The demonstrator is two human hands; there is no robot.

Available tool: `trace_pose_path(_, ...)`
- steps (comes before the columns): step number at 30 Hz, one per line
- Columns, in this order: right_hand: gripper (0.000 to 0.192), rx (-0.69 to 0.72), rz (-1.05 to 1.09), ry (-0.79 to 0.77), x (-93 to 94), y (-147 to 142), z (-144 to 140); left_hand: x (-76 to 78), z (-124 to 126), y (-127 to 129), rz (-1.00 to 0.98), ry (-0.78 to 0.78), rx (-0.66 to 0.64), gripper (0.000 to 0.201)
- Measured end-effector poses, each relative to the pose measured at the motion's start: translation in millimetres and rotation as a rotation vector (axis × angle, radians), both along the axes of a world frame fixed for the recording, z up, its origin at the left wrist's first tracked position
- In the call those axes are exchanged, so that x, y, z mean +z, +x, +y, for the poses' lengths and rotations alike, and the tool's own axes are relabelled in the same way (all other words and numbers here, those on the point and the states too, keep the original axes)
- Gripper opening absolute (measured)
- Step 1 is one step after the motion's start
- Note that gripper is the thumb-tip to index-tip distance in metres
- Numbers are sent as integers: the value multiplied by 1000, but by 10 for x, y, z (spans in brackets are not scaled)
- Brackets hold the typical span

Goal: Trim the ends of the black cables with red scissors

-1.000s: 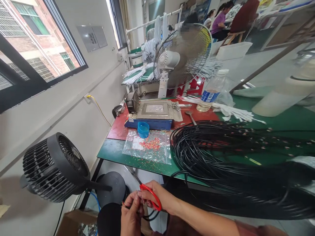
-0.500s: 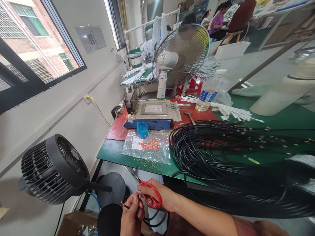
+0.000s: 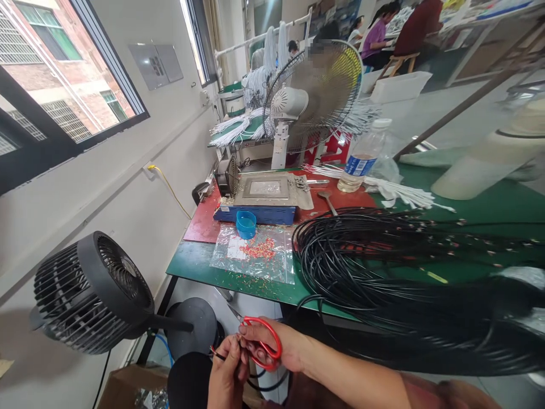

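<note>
L hand [image 3: 227,364] has a blk cable [image 3: 218,356] pinched w/ thin wire ends [image 3: 212,349] poking out, R hand [image 3: 286,343] is wrapped round red-handled scissors [image 3: 264,323] just beside it, both down in front of the green table [image 3: 187,263], w/ a big pile of blk cables [image 3: 330,267] on top.
</note>
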State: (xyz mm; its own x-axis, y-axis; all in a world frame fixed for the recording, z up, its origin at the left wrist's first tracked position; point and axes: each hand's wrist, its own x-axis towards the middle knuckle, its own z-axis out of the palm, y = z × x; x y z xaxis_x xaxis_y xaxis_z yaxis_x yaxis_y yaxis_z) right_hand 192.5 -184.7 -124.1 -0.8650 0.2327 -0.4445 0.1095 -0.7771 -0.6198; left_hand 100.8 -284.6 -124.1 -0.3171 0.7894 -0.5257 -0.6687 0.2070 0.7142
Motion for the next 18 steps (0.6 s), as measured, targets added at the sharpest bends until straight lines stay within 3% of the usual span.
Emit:
trace_pose_path(12, 46, 0, -20, 112, -74, 22, -2, -33, 12, 12, 104, 0, 3, 24)
trace_pose_path(18, 48, -17, -7, 143, 21, 26, -9, -55, 7, 19, 74, 11, 28, 24)
